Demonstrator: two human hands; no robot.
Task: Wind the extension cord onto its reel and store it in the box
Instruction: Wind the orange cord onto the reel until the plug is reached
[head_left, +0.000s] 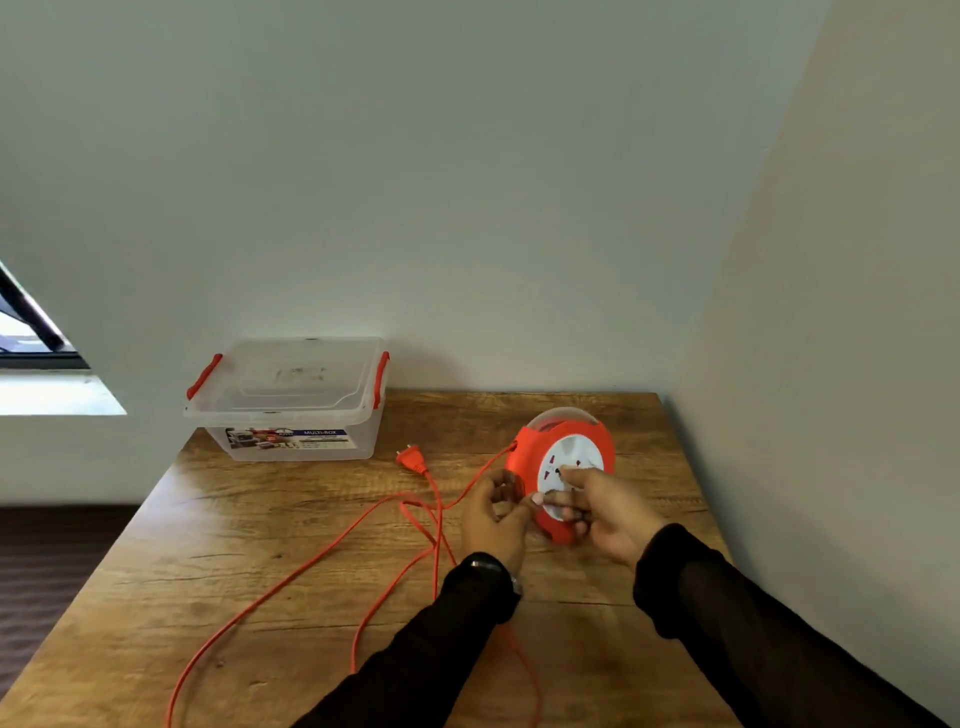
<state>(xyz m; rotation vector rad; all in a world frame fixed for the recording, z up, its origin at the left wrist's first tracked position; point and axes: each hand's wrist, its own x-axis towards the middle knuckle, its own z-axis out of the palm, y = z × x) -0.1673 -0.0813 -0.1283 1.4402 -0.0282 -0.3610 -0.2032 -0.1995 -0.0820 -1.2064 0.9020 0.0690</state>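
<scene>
An orange cord reel (530, 457) with a white socket face stands tilted on the wooden table (260, 545), right of centre. My left hand (493, 514) grips its left rim, fingers curled round the edge. My right hand (602, 509) holds the lower right of the reel, with fingers laid across the white face. Loose orange cord (311, 561) runs in long loops over the table from the reel's left side to the front edge. Its plug (410, 458) lies near the box. The clear plastic box (291, 395) with red latches sits at the back left, lid on.
White walls close in behind the table and along its right side. The table's left edge drops to a dark floor. A window ledge (57, 395) shows at far left.
</scene>
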